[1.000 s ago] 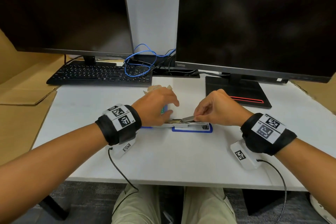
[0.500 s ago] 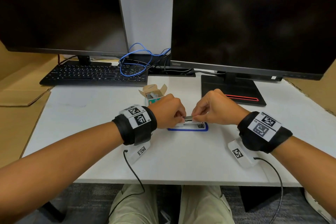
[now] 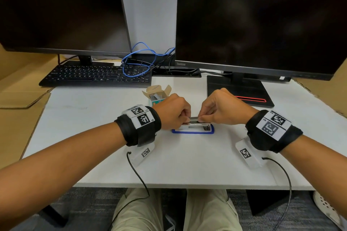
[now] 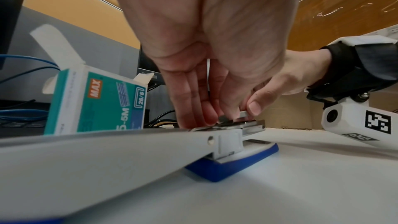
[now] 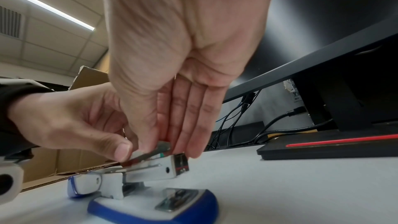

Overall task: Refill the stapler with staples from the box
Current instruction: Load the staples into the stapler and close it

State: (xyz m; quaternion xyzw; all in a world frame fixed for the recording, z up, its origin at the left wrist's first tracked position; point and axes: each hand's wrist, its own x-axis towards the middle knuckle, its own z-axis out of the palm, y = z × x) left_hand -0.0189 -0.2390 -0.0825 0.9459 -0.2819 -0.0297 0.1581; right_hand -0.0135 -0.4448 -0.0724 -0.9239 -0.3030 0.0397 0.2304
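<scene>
- At frame center, the stapler [image 3: 193,127] lies opened flat on the white desk [image 3: 187,165].
- Both the left hand [image 3: 171,111] and right hand [image 3: 221,108] pinch a staple strip [image 3: 194,118] over its channel.
- The open staple box [image 3: 156,95] stands just behind the left hand.
- Loading is under way; next, likely seat the strip level, then close the top.

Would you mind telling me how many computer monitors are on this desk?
2: the left monitor stands behind the keyboard; the right monitor stands behind the hands. None seems hidden.
</scene>
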